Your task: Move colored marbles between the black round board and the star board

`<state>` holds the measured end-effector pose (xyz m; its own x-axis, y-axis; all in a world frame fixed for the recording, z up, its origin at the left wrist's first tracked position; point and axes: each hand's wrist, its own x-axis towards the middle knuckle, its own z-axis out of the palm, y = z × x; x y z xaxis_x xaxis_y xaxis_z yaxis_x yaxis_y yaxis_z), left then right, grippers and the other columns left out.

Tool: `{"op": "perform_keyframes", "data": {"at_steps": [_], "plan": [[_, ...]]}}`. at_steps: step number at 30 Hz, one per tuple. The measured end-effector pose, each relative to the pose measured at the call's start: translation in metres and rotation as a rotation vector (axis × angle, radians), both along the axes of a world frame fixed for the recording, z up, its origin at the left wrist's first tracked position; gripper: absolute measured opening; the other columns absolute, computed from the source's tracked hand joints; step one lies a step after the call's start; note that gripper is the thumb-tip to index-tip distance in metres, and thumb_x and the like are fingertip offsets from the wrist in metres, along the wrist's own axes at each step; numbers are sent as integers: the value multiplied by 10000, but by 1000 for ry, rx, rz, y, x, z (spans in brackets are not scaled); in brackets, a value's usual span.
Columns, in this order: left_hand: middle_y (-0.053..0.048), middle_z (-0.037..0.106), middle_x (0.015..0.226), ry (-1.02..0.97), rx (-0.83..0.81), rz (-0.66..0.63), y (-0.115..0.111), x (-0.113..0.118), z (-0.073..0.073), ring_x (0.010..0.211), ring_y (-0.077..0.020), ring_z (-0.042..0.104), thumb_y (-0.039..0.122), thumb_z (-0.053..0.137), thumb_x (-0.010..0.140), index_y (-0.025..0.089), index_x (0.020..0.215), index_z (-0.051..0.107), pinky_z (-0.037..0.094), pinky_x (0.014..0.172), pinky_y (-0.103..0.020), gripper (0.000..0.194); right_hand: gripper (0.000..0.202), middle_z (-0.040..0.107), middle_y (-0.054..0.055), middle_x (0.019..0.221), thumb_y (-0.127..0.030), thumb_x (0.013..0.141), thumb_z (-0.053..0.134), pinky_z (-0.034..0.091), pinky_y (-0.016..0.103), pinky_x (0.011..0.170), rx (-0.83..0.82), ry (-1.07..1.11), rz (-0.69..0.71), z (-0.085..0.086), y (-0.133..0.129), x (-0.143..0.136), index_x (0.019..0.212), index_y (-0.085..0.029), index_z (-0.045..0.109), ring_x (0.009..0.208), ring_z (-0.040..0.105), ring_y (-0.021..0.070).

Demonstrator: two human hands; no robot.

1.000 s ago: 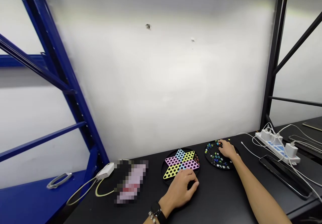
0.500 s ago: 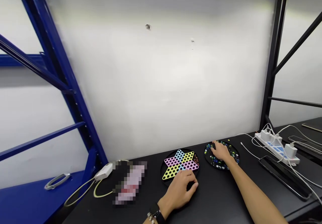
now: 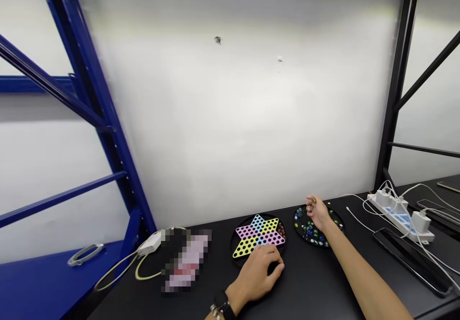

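Note:
A round Chinese checkers board [image 3: 259, 235] with a yellow, pink and blue star full of holes lies on the black table. My left hand [image 3: 259, 272] rests at its near edge, open, with the thumb apart and the fingertips partly hidden. Reddish-brown marbles [image 3: 281, 232] show along the board's right rim. To the right is a round black tray [image 3: 300, 234] with many glass marbles [image 3: 316, 236] scattered in it. Over that tray my right hand [image 3: 318, 213] is raised and turned, its fingers curled around small marbles [image 3: 314, 200].
A white power strip [image 3: 402, 219] with chargers and cables stands at the right, beside a dark phone [image 3: 409, 260]. At the left are a white adapter [image 3: 150, 244] with a cable and a blurred pink packet [image 3: 189, 262]. Behind rises a white wall [image 3: 244, 119] between metal frames.
My right hand has lifted from among the marbles in the tray and turned over, with marbles now showing at its fingers. My left hand stays at the board. The view has shifted slightly.

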<state>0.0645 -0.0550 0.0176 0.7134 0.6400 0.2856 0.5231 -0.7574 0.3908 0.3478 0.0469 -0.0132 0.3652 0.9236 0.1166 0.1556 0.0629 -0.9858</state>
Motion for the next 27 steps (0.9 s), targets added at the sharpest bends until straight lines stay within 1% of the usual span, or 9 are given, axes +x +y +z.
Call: {"op": "perform_keyframes", "data": {"at_steps": [2,3,6,8,11,15,19,21,27], "plan": [[-21,681,934,3,0,1,0,0,1,893,-191,613,196,582,891,216,839,651,430,856,-327,89,357,508,-8,649,-514,904,325,348,249,504,-13,-39,13,-2,-3,-4,832,-227,525,554,484,155],[-20,681,935,3,-2,4,0,0,1,892,-189,613,194,580,893,215,839,651,429,858,-328,91,329,506,-7,628,-493,890,387,351,251,525,-33,-116,33,-3,-5,-7,770,-222,528,573,495,157],[-19,682,939,8,-12,11,-1,0,1,889,-187,613,188,580,894,215,842,650,425,865,-329,91,259,608,24,701,-400,850,534,390,264,661,-122,-529,140,-3,-14,-17,686,-203,572,748,585,185],[-19,681,941,8,-12,12,-1,0,1,896,-188,612,192,584,894,216,848,652,424,871,-330,86,200,682,45,859,-386,832,585,401,274,742,-180,-788,230,1,-21,-23,760,-206,634,882,619,204],[-22,676,939,4,-2,4,-1,0,1,905,-190,609,194,577,897,217,856,655,425,873,-328,91,205,697,61,1038,-356,764,673,414,283,786,-247,-937,347,10,-31,-25,916,-220,674,962,633,225],[-23,677,936,3,3,-1,-1,0,0,895,-190,610,196,571,897,219,857,657,432,863,-326,97,320,690,66,1081,-321,733,719,421,280,749,-312,-975,416,15,-38,-19,1030,-218,665,927,638,221],[-25,678,931,-5,6,-8,1,0,0,894,-191,612,215,567,902,220,853,658,439,861,-323,103,121,703,34,873,-310,794,693,403,252,675,-302,-934,444,13,-36,-21,842,-199,694,793,632,177],[-24,679,936,-8,5,-13,1,0,-1,896,-190,613,211,569,901,219,856,658,438,865,-324,101,107,691,25,792,-288,791,697,393,242,640,-306,-906,448,15,-36,-23,761,-186,690,723,615,158],[-18,680,939,-8,9,-6,1,0,-2,895,-189,614,201,581,898,224,857,662,431,856,-318,94,84,650,2,729,-226,770,655,376,223,580,-289,-808,521,26,-40,-9,806,-183,717,659,563,136]]}}
